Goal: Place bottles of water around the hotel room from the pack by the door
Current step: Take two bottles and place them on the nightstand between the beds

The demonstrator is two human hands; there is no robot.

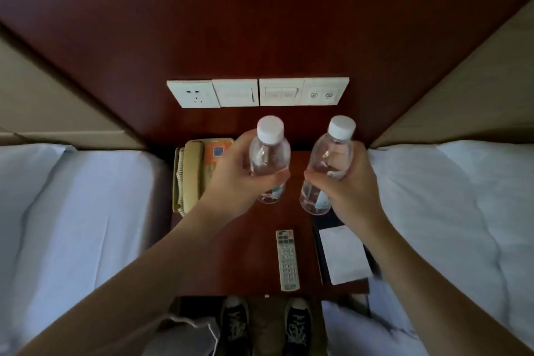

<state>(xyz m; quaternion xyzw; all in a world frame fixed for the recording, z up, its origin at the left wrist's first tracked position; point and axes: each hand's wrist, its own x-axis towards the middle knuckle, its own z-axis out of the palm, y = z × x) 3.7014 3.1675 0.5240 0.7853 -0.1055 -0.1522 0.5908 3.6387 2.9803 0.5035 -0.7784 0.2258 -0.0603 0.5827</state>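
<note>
Over the far half of the nightstand [248,254], two water bottles stand nearly upright, caps up: the left bottle [269,159] grasped by the left hand [245,179], the right bottle [329,165] grasped by the right hand [344,188]. Whether their bases touch the wood I cannot tell. A telephone [199,170] lies left; a remote [286,259] and notepad [342,254] lie nearer. Any remaining travel looks straight down.
</note>
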